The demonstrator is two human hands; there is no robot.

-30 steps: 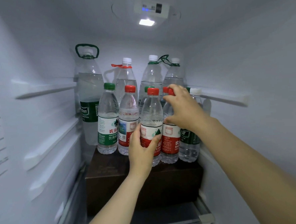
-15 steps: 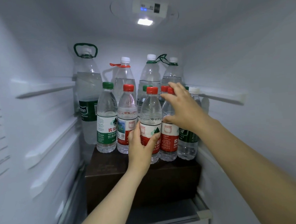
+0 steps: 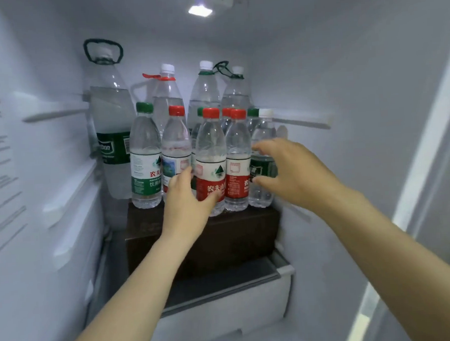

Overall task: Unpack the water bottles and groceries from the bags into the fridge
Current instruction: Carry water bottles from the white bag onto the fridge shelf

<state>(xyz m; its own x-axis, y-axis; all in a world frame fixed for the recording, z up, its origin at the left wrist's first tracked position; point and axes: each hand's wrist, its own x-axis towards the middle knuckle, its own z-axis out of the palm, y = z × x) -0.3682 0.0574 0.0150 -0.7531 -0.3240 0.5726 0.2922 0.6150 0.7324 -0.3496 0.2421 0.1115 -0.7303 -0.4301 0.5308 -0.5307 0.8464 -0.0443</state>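
Bottles (image 3: pixel 145 159) crowd the fridge (image 3: pixel 357 70), looks nearly done
Left hand (image 3: pixel 187 201) wraps the red-cap bottle (image 3: pixel 209 155), right hand (image 3: pixel 295 171) spread open; bags unseen.

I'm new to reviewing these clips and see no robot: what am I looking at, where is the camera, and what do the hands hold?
No machine: a person works bare-handed, and the picture comes from a camera worn on their head, looking forward and down into a white fridge. Clear plastic water bottles stand on a dark brown box, tall ones behind, small ones in front. The left hand grips the nearest small bottle with a red cap and red label. The right hand is open beside the small white-capped bottle with a dark green label; whether it touches is unclear.
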